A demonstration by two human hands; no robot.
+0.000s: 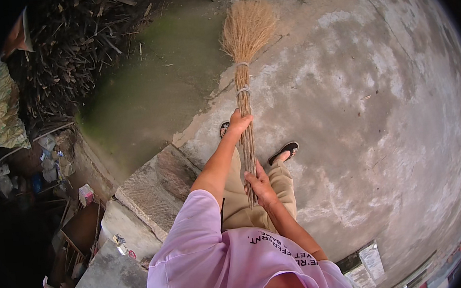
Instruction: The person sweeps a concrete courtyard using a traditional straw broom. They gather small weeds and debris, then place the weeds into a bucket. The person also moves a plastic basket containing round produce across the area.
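A straw broom (pixel 243 81) stretches away from me, its fanned tan bristles at the far end and its bundled stalk handle toward my body. Two pale ties bind the stalks below the bristles. My left hand (pixel 239 122) is wrapped round the middle of the handle, below the lower tie. Closer to me, my right hand (pixel 259 185) grips the handle near its thin end. The bristles show against the concrete ahead; whether they touch it I cannot tell.
Rough concrete floor (pixel 369 122) spreads to the right, with a damp greenish patch (pixel 150 90) at the left. A heap of dry sticks (pixel 66 54) lies far left. Nearer are a stone slab (pixel 160 184), a wooden crate (pixel 83 231) and scattered litter. My feet stand just beyond my hands.
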